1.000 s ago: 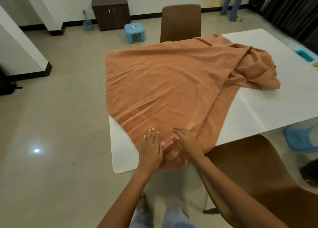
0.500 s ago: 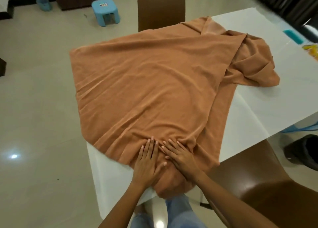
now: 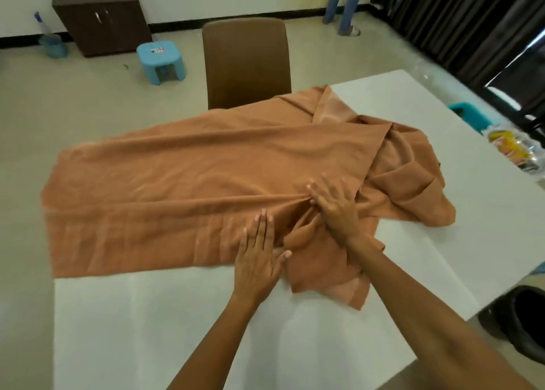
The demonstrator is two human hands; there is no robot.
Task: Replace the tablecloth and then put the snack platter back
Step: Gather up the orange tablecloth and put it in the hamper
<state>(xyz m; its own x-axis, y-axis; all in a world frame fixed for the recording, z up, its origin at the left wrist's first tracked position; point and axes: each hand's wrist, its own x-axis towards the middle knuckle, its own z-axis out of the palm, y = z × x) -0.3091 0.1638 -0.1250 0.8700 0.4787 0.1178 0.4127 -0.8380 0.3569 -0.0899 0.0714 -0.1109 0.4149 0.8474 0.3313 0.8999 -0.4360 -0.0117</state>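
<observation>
Both flat hands, left hand [image 3: 257,260] and right hand [image 3: 334,205], press the tablecloth [image 3: 188,183]; it stretches sideways, hanging off the table [image 3: 147,325]'s left edge; bare table nearer.

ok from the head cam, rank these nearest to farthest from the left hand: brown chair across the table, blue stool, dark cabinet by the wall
From the left hand, which rests on the tablecloth:
1. Brown chair, straight across the table.
2. Blue stool, on the floor left of the chair.
3. Dark cabinet, against the far wall, further left.
</observation>
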